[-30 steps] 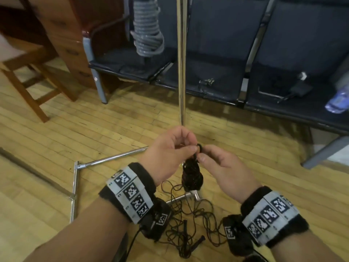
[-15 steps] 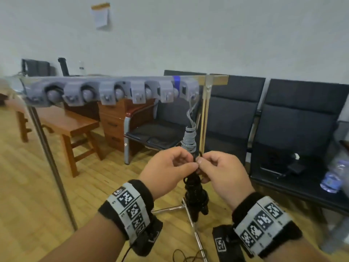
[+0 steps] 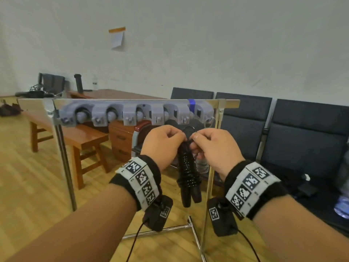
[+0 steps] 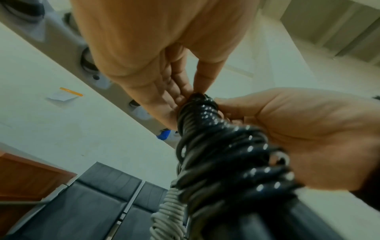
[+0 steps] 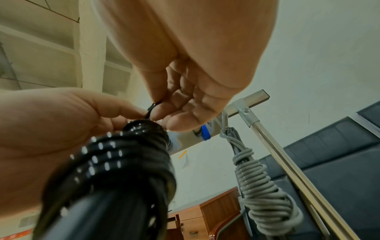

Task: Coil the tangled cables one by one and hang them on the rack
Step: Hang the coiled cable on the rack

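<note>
While both hands pinch the black coil, wooden flooring and white wall surround the rack.

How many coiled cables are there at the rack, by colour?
Black coiled cable, pinched at its top loop by the left hand and the right hand: 1
Grey coiled cable, hanging on the rack: 1
Total: 2

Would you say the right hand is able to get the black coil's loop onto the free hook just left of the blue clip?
Probably yes: the right hand pinches the black coil just below that hook; nothing lies between.
</note>
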Demonstrator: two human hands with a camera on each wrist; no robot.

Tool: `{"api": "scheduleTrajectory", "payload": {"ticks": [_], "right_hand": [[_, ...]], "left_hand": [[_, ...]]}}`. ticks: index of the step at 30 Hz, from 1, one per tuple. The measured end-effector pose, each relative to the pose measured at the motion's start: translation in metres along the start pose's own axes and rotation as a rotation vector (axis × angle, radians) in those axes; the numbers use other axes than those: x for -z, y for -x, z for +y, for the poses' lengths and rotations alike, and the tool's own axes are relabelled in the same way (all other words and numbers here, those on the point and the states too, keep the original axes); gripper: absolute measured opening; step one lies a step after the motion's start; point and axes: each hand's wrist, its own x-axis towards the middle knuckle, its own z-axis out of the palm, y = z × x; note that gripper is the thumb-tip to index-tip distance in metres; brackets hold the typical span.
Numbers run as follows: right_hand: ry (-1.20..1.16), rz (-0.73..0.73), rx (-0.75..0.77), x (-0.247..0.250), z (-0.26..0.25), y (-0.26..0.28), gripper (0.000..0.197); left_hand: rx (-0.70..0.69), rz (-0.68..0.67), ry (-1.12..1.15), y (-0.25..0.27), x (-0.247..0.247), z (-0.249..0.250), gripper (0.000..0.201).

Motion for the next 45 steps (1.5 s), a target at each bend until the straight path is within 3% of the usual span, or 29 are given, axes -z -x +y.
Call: {"api": "scheduleTrajectory", "payload": {"ticks": [6, 10, 15, 21, 28, 32, 36, 41, 45], "right_hand": [[0.041, 0.063, 0.023, 0.000, 0.004, -0.038, 0.025], [0.011, 0.041, -0.003, -0.005, 0.010, -0.053, 0.024], [0.072, -0.018, -0.017, -0.012, 0.020, -0.062, 0.023], [0.080, -0.098, -0.026, -0.012, 0.020, -0.056, 0.017], [0.167, -0.219, -0.053, 0.007, 0.036, -0.010, 0.015], [0.290, -0.357, -0.092, 0.019, 0.063, 0.025, 0.017], [0.453, -0.481, -0.102, 0.027, 0.112, 0.056, 0.019], [0.582, -0.633, -0.193, 0.027, 0.203, 0.090, 0.021], [0.592, -0.731, -0.341, 0.019, 0.299, 0.119, 0.019]], "left_hand": [[0.084, 0.082, 0.102, -0.025, -0.011, 0.002, 0.015], [0.089, 0.141, 0.042, -0.038, -0.015, -0.007, 0.022], [0.053, 0.123, -0.090, -0.044, -0.019, -0.019, 0.025], [0.045, 0.080, -0.111, -0.042, -0.016, -0.022, 0.007], [0.061, 0.117, -0.161, -0.005, -0.008, -0.029, 0.018], [0.087, -0.103, -0.150, 0.035, -0.016, -0.038, 0.019], [0.119, -0.488, -0.249, 0.075, -0.045, -0.067, 0.020], [0.210, -0.930, -0.446, 0.116, -0.106, -0.139, 0.009], [0.202, -1.148, -0.521, 0.143, -0.160, -0.212, 0.008]]}}
